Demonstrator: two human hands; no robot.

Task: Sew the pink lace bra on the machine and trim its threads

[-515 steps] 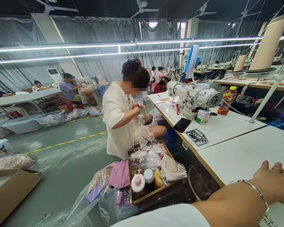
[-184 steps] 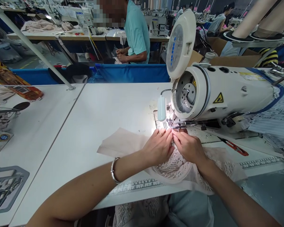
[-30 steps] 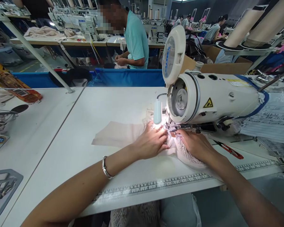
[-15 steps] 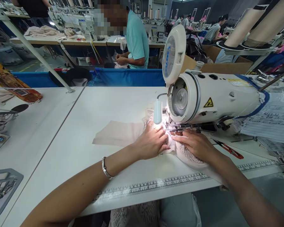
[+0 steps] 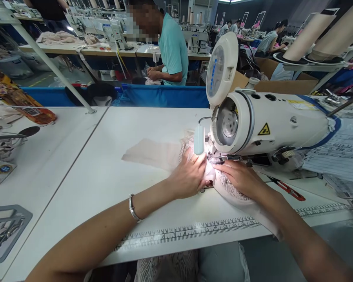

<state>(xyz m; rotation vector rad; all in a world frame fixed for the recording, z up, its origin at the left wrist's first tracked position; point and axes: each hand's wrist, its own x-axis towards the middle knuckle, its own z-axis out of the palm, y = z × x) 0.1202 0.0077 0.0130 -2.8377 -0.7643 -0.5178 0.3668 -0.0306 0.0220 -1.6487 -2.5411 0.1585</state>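
Note:
A pale pink lace garment [image 5: 153, 153] lies on the white sewing table [image 5: 111, 172], running under the needle of a white sewing machine [image 5: 270, 121]. My left hand [image 5: 190, 177] lies on the fabric left of the needle, fingers stretched forward and pressing it flat; a ring and a silver bracelet show. Just right of the needle my right hand [image 5: 239, 177] rests on the lace, fingers flat and pointing at the presser foot. The machine's small lamp [image 5: 199, 139] lights both fingertips. More lace hangs off the table's front edge below my right arm.
Red thread snips [image 5: 286, 188] lie right of my right hand. Printed rulers run along the table's front edge. A snack packet [image 5: 23, 103] and a ladle sit at far left. Behind a blue cloth bin, a person in a teal shirt [image 5: 172, 51] handles fabric. Papers lie at right.
Since a second ago both hands have slid slightly away from me toward the needle with the lace. The view shifted a little to the left.

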